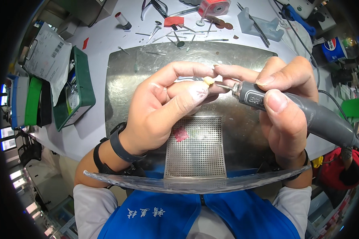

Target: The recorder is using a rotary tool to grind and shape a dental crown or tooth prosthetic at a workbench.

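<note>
One small cream tooth-shaped piece (208,81) sits pinched at the picture's centre, above a dull steel tray (147,63) on the grey table (103,36). The left hand (163,107), palm down, closes its grip on that piece. The right hand (283,103) wraps one grey rotary handpiece (291,109), bur pointing toward nine o'clock. One white printed sheet (48,55) lies at ten o'clock beside one green box (83,79).

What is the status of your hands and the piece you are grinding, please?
Left hand pinching small cream piece. Right hand gripping grey rotary tool, tip at the piece. Nothing between them; metal tray below.
</note>
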Demonstrator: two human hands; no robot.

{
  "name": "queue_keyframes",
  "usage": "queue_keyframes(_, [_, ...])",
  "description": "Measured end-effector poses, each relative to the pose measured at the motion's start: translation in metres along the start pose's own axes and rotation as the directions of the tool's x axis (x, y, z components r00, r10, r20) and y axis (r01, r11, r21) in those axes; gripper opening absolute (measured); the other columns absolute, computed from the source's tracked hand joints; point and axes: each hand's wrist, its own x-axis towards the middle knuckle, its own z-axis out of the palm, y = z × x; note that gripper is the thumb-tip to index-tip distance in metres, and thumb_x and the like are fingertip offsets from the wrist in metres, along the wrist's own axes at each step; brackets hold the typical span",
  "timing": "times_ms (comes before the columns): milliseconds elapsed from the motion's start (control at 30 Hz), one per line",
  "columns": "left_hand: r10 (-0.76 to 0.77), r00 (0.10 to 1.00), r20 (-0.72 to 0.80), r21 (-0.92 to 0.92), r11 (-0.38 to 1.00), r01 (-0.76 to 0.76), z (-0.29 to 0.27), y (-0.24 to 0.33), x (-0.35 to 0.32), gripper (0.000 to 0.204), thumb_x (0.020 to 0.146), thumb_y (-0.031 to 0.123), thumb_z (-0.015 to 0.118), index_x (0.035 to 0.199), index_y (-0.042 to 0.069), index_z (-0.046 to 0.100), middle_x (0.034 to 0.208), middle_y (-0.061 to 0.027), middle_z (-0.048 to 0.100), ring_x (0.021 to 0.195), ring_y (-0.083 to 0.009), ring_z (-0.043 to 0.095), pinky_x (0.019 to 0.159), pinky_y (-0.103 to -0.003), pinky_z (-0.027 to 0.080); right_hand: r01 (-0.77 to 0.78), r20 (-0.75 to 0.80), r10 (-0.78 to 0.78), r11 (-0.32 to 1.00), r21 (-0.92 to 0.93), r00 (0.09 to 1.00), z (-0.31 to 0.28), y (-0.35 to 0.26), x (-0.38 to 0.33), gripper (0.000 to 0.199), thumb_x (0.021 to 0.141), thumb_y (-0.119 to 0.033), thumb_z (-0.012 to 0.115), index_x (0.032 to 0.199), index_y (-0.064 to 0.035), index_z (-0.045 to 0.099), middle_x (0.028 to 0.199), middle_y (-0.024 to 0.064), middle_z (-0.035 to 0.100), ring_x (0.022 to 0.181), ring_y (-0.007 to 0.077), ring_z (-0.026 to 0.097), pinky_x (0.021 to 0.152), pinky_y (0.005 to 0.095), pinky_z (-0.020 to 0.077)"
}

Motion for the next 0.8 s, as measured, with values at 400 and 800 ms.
queue_keyframes(400, [-0.153, 0.988, 0.028, -0.423, 0.893, 0.150, 0.000, 0.002, 0.006, 0.041, 0.103, 0.017, 0.043, 0.138, -0.004, 0.038, 0.127, -0.0243, 0.058, 0.120, -0.0335, 0.059, 0.109, -0.048, 0.044, 0.053, -0.076, -0.051, 0.998, 0.025, 0.996, 0.006, 0.004, 0.002, 0.017, 0.088, -0.016, 0.055, 0.099, -0.0040, 0.053, 0.077, 0.0076, 0.051, 0.092, 0.0332, 0.065, 0.102, 0.0601, 0.0451])
queue_keyframes(800, [-0.130, 0.987, 0.099, -0.523, 0.837, 0.162, -0.003, -0.002, 0.006, 0.037, 0.103, 0.014, 0.042, 0.135, -0.003, 0.040, 0.128, -0.0231, 0.055, 0.122, -0.0338, 0.058, 0.108, -0.048, 0.046, 0.040, -0.075, -0.033, 0.995, 0.090, 0.997, 0.012, 0.002, 0.002, 0.016, 0.087, -0.012, 0.055, 0.099, -0.0023, 0.053, 0.080, 0.0090, 0.054, 0.097, 0.0358, 0.065, 0.102, 0.0575, 0.0453])
